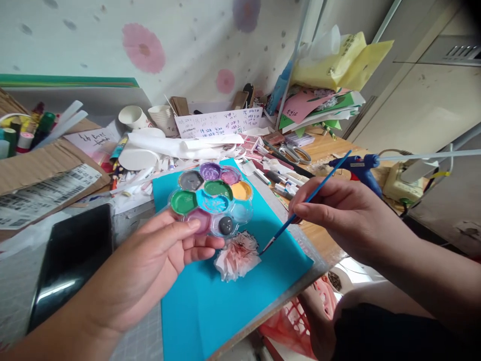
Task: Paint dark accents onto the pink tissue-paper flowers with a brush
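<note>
"Where's the paper flower (237, 258)?"

"On blue paper (210, 306) near the desk's (323, 244) front edge, between hands: left grip (161, 245) pinching a paint palette (218, 189), right grip (340, 213) closed around a brush (282, 228)."

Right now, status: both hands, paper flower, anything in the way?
Left hand holding paint palette. Right hand gripping blue paintbrush, tip at paper flower's right edge, contact unclear. Flower pinkish, dark-edged on top, against blue sheet. Palette crowds its upper side.
</note>
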